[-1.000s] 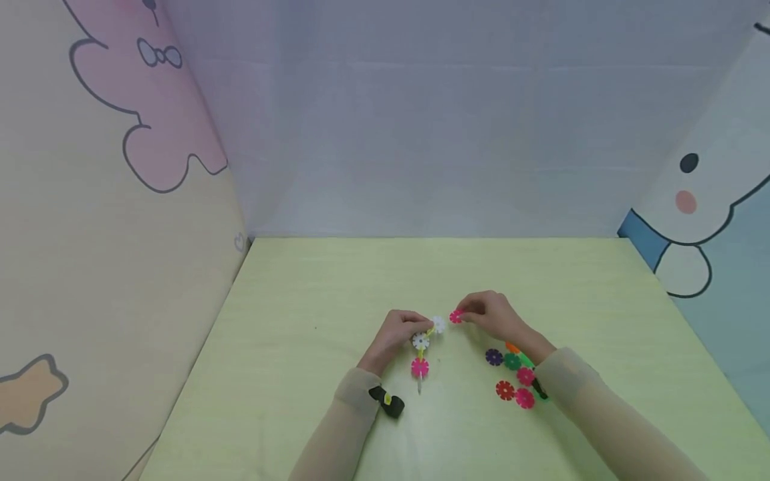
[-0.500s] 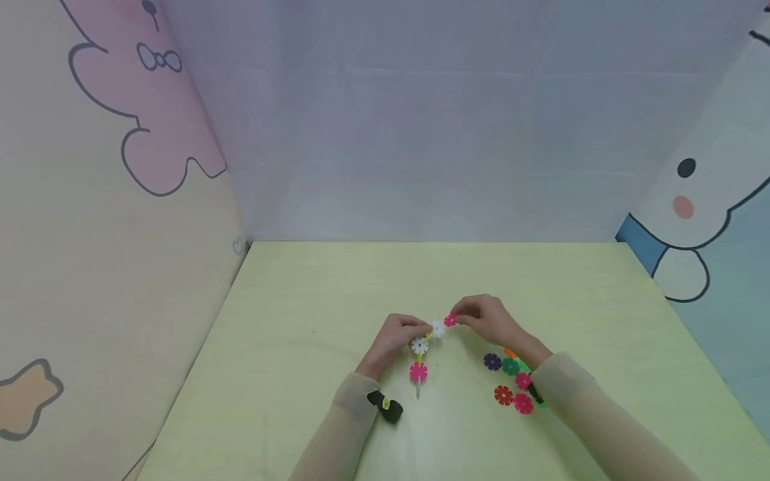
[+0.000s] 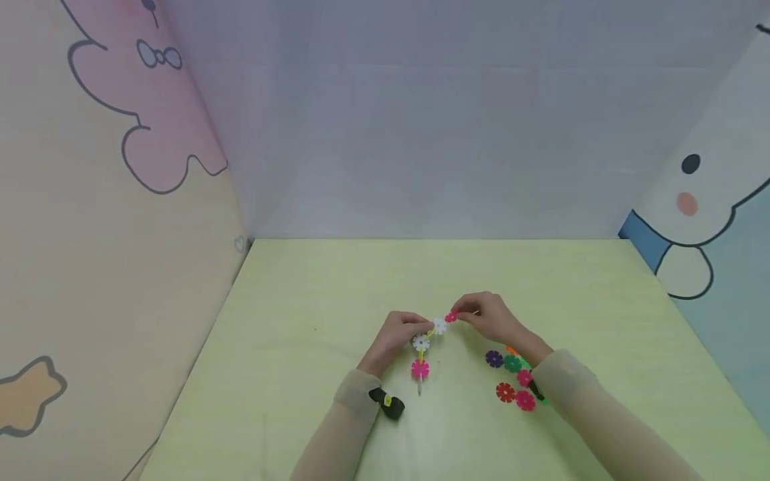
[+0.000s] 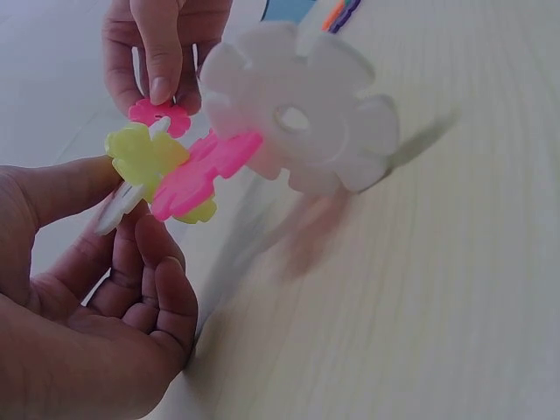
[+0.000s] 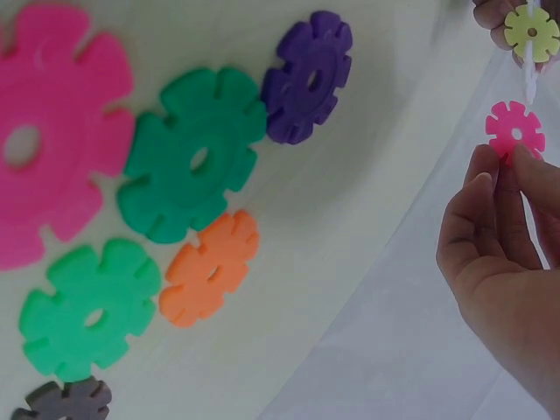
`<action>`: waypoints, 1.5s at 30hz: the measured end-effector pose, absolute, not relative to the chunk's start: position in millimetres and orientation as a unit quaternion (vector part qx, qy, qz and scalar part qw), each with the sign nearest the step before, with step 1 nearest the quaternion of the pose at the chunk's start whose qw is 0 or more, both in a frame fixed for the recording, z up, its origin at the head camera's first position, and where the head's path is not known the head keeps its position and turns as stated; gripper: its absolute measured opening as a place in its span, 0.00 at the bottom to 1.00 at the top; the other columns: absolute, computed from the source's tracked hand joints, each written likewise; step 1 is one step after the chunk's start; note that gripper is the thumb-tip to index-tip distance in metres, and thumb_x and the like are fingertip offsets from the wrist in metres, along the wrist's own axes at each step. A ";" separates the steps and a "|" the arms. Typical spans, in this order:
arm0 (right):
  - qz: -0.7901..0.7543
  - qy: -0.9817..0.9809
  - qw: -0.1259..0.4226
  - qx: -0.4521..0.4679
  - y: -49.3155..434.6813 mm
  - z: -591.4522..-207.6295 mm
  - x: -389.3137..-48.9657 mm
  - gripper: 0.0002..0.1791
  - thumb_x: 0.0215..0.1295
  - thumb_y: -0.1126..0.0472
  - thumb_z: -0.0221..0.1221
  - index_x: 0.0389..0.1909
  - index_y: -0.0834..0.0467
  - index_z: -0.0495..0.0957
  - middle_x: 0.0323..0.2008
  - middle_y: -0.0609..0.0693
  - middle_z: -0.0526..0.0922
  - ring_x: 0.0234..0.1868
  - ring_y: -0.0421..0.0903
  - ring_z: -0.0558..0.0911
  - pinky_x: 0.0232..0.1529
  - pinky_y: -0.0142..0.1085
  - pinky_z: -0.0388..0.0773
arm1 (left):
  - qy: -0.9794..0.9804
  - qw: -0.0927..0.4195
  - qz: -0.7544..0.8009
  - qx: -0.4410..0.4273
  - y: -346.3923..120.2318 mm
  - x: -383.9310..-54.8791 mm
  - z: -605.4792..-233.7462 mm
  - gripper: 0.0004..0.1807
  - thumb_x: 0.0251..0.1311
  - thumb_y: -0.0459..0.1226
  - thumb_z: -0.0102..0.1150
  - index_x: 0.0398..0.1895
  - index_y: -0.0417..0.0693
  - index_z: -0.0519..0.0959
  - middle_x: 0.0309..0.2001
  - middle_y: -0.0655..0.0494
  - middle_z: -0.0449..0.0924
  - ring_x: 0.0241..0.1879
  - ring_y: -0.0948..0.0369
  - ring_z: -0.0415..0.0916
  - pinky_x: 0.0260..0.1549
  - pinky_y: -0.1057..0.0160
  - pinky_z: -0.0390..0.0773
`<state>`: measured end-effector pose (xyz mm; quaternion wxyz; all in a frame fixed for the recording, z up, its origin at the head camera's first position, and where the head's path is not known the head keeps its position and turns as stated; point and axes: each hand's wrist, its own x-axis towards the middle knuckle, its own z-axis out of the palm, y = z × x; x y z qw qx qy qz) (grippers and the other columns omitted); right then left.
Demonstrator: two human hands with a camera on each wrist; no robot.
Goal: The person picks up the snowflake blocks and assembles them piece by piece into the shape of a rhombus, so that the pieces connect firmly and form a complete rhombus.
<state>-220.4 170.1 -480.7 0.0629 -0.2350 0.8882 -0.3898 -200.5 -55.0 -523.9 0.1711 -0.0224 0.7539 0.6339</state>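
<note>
My left hand [image 3: 394, 339] pinches a short chain of interlocked notched plastic discs. The chain has a white end disc [image 3: 440, 326], a yellow disc [image 4: 144, 157], another white disc [image 3: 421, 343] and a pink disc [image 3: 420, 369] hanging lower, with a pale disc seen edge-on below it. Between thumb and fingertips, my right hand [image 3: 492, 319] holds a loose-looking pink notched disc [image 5: 514, 125]. Its rim is right beside the white end disc, which appears edge-on in the right wrist view. Whether the two touch or their slots engage, I cannot tell.
On the table [image 3: 301, 414], right of the chain, several discs lie flat: purple [image 3: 494, 359], dark green [image 3: 512, 363], red [image 3: 505, 392], pink [image 3: 526, 401] and orange [image 5: 210, 267]. My right sleeve partly covers this group. A printed cloth wall [image 3: 421, 147] stands behind.
My right hand has moved slightly left, bringing its pink disc up close to the chain's white end disc. The left hand stays almost where it was.
</note>
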 end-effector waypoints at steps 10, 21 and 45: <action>-0.395 0.882 0.058 -0.251 169.4 -478.1 -220.8 0.05 0.62 0.68 0.62 0.36 0.57 0.84 0.35 0.46 0.84 0.37 0.45 0.82 0.39 0.41 0.79 | 0.758 0.170 0.629 -0.025 -52.2 -202.8 -522.7 0.12 0.53 0.45 0.69 0.30 0.44 0.87 0.32 0.56 0.82 0.34 0.61 0.73 0.35 0.63 0.70; -0.380 0.873 0.099 -0.289 167.7 -473.8 -225.0 0.05 0.62 0.70 0.62 0.34 0.57 0.84 0.35 0.47 0.84 0.37 0.44 0.81 0.41 0.40 0.78 | 0.763 0.165 0.625 -0.011 -53.5 -201.6 -521.9 0.09 0.53 0.41 0.69 0.29 0.44 0.87 0.31 0.57 0.82 0.34 0.62 0.73 0.34 0.64 0.70; -0.333 0.874 0.044 -0.352 158.4 -473.0 -230.2 0.04 0.57 0.70 0.66 0.31 0.58 0.86 0.30 0.48 0.85 0.32 0.41 0.81 0.35 0.36 0.78 | 0.761 0.146 0.631 -0.043 -52.9 -196.4 -518.6 0.07 0.55 0.38 0.68 0.29 0.42 0.87 0.31 0.56 0.83 0.32 0.62 0.75 0.30 0.65 0.73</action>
